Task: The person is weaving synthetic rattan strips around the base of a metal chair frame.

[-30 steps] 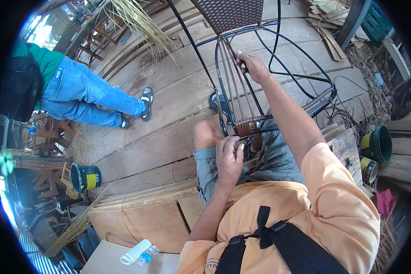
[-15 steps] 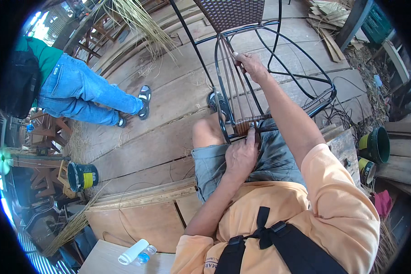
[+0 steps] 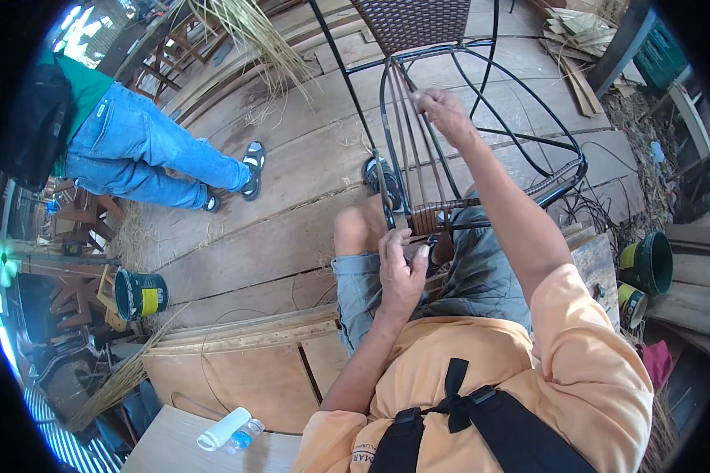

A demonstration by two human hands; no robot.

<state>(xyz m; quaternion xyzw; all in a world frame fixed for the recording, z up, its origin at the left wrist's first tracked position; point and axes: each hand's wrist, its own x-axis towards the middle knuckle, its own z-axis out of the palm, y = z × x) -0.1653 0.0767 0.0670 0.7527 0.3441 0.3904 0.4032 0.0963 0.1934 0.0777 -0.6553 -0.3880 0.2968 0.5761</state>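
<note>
A black metal chair frame point(image 3: 582, 164) with a woven brown backrest point(image 3: 414, 25) stands before my knees. Several brown flat strands point(image 3: 418, 162) run lengthwise across its open seat, wrapped closely around the rail nearest me at the woven band point(image 3: 427, 221). My right hand point(image 3: 447, 118) is closed in a pinch on a brown strand near the seat's backrest end. At the wrapped end, my left hand point(image 3: 402, 276) is beside the rail's left corner, thumb and fingers apart. Its fingertips touch or nearly touch the frame; nothing shows between them.
At the left stands a person in blue jeans point(image 3: 150, 146). A dark bucket point(image 3: 140, 294) sits on the plank floor, and a green bucket point(image 3: 647, 264) stands at right. Long pale strips point(image 3: 252, 39) hang at the far left. A white bottle point(image 3: 225, 430) lies on a board beside me.
My left hand has moved left off the wrapped strands, its fingers spreading. My right hand stays at the far end of the strands. The chair appears slightly farther right in view.
</note>
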